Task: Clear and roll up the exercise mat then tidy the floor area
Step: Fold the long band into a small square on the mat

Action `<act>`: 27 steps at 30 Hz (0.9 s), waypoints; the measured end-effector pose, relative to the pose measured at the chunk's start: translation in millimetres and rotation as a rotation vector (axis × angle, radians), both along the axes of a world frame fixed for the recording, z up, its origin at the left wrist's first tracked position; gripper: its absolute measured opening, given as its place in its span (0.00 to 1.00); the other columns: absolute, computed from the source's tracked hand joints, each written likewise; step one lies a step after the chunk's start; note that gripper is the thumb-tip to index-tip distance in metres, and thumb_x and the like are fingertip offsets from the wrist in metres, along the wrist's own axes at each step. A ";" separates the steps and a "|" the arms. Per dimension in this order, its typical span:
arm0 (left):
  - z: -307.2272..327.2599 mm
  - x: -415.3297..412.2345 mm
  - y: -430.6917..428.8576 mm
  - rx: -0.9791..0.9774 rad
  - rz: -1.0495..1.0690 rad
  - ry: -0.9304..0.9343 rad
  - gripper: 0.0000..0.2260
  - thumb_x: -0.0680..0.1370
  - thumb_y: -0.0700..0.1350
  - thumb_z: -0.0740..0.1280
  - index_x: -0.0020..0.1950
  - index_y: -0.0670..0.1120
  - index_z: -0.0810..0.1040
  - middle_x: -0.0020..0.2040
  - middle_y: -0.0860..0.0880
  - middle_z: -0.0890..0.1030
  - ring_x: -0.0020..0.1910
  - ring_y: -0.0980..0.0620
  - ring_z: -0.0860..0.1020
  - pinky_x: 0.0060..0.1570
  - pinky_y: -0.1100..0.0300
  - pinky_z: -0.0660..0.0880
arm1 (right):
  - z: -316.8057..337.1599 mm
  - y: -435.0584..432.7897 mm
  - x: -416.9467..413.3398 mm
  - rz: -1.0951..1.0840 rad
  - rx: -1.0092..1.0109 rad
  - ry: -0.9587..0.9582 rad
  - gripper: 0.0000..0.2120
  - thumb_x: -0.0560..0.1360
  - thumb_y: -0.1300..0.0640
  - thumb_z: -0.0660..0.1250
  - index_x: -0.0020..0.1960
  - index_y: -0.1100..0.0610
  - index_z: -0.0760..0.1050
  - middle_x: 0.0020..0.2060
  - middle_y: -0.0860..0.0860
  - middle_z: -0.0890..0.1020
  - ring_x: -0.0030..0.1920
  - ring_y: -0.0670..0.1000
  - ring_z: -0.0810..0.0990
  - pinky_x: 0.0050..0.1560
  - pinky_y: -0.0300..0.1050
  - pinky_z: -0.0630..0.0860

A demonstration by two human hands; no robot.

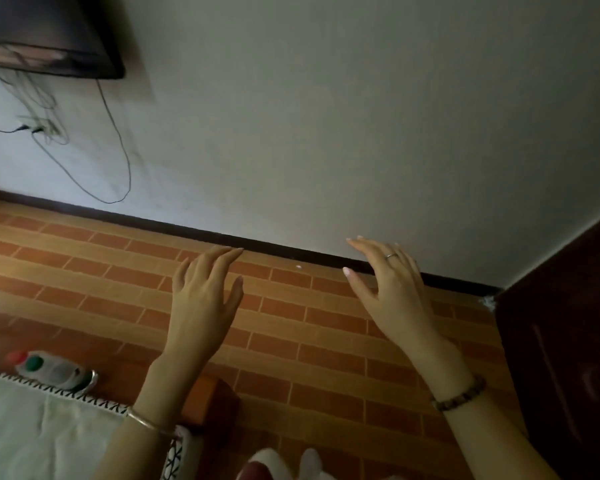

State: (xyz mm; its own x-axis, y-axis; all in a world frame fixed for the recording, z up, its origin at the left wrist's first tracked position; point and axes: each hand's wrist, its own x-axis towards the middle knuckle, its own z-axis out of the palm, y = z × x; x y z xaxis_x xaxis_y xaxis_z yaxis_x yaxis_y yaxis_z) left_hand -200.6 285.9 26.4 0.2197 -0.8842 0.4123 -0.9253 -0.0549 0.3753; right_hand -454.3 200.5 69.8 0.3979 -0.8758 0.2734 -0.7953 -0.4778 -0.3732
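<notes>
We hold our left hand (201,299) and right hand (392,289) above the brick-patterned floor (326,358), fingers (222,261) spread wide, loosely straight, holding nothing.

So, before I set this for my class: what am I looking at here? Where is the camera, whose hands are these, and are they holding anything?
There is no machine here. One camera, worn on a person's head, looks forward and down. The left hand and right hand are that person's own, raised with fingers relaxed, holding nothing. Below them a brick-patterned floor meets a pale wall. At lower left lies a white mat with a black stitched edge, not yet rolled. Beside it sit an orange block and a blurred item with red and green parts, too unclear to name.
</notes>
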 end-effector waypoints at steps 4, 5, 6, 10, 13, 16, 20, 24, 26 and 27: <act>-3.9 18.0 -14.3 0.041 0.121 0.014 0.20 0.78 0.46 0.64 0.70 0.48 0.70 0.66 0.48 0.73 0.66 0.49 0.71 0.71 0.46 0.60 | -8.0 -39.6 29.9 0.122 0.044 0.000 0.21 0.79 0.44 0.59 0.70 0.47 0.67 0.68 0.46 0.71 0.69 0.47 0.66 0.71 0.45 0.54; -3.7 22.3 -17.1 0.045 0.147 0.013 0.20 0.77 0.46 0.64 0.70 0.49 0.70 0.66 0.48 0.73 0.65 0.48 0.72 0.70 0.45 0.62 | -9.5 -48.8 38.3 0.153 0.055 -0.004 0.21 0.79 0.44 0.59 0.70 0.47 0.68 0.68 0.46 0.71 0.69 0.47 0.66 0.70 0.45 0.54; -3.6 28.4 -21.1 0.048 0.178 0.016 0.20 0.77 0.46 0.64 0.69 0.49 0.70 0.66 0.48 0.73 0.65 0.48 0.72 0.69 0.44 0.64 | -11.0 -59.9 49.1 0.188 0.068 -0.003 0.21 0.79 0.44 0.59 0.70 0.47 0.68 0.68 0.46 0.71 0.69 0.47 0.66 0.70 0.44 0.54; -8.6 61.5 -40.3 0.087 0.292 0.014 0.20 0.77 0.48 0.64 0.69 0.49 0.70 0.66 0.48 0.73 0.64 0.48 0.73 0.67 0.46 0.65 | -18.5 -104.9 97.1 0.305 0.098 -0.002 0.21 0.79 0.43 0.58 0.70 0.46 0.67 0.68 0.45 0.71 0.68 0.43 0.63 0.68 0.45 0.58; -18.3 93.2 -60.1 0.127 0.358 -0.001 0.20 0.78 0.48 0.63 0.70 0.49 0.69 0.66 0.48 0.73 0.64 0.48 0.72 0.67 0.44 0.66 | -24.2 -139.1 138.5 0.386 0.105 -0.004 0.21 0.79 0.44 0.58 0.70 0.47 0.67 0.68 0.46 0.71 0.69 0.46 0.66 0.72 0.51 0.61; -27.1 126.4 -85.9 0.125 0.413 0.006 0.20 0.77 0.48 0.64 0.69 0.48 0.70 0.64 0.47 0.75 0.63 0.46 0.74 0.65 0.41 0.68 | -27.9 -174.3 185.5 0.449 0.091 0.008 0.21 0.80 0.45 0.58 0.70 0.49 0.68 0.68 0.47 0.72 0.69 0.48 0.68 0.72 0.52 0.60; -27.0 170.9 -120.0 0.130 0.502 0.044 0.19 0.78 0.48 0.63 0.69 0.48 0.71 0.64 0.47 0.75 0.63 0.45 0.74 0.66 0.40 0.68 | -24.4 -216.5 252.2 0.527 0.072 0.037 0.20 0.80 0.46 0.59 0.70 0.50 0.69 0.67 0.48 0.73 0.67 0.48 0.68 0.71 0.47 0.60; -23.0 223.3 -145.8 0.119 0.556 0.034 0.18 0.79 0.48 0.64 0.69 0.48 0.71 0.64 0.47 0.75 0.64 0.45 0.74 0.68 0.42 0.66 | -21.5 -251.1 317.7 0.598 0.052 0.040 0.19 0.80 0.46 0.58 0.69 0.50 0.68 0.66 0.47 0.73 0.66 0.47 0.69 0.68 0.44 0.60; -22.7 249.3 -155.7 0.131 0.593 0.030 0.18 0.79 0.48 0.64 0.69 0.49 0.70 0.65 0.47 0.74 0.64 0.45 0.73 0.69 0.43 0.64 | -22.5 -267.3 349.0 0.632 0.047 0.057 0.19 0.80 0.46 0.58 0.70 0.50 0.68 0.66 0.47 0.73 0.66 0.48 0.69 0.69 0.45 0.60; -23.7 260.8 -158.8 0.138 0.613 0.034 0.18 0.79 0.48 0.64 0.69 0.49 0.70 0.65 0.47 0.74 0.64 0.46 0.73 0.69 0.43 0.64 | -23.5 -273.4 363.5 0.648 0.049 0.065 0.20 0.80 0.46 0.57 0.70 0.50 0.68 0.66 0.47 0.73 0.66 0.48 0.69 0.69 0.45 0.60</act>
State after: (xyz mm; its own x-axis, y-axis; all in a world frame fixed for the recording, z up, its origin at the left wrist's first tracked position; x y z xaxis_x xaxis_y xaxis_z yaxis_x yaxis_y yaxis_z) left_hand 60.3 127.1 2.7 0.7144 -0.6382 0.2871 -0.6981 -0.6215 0.3555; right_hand -90.8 -72.9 46.3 0.8636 -0.4640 0.1972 -0.3737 -0.8517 -0.3674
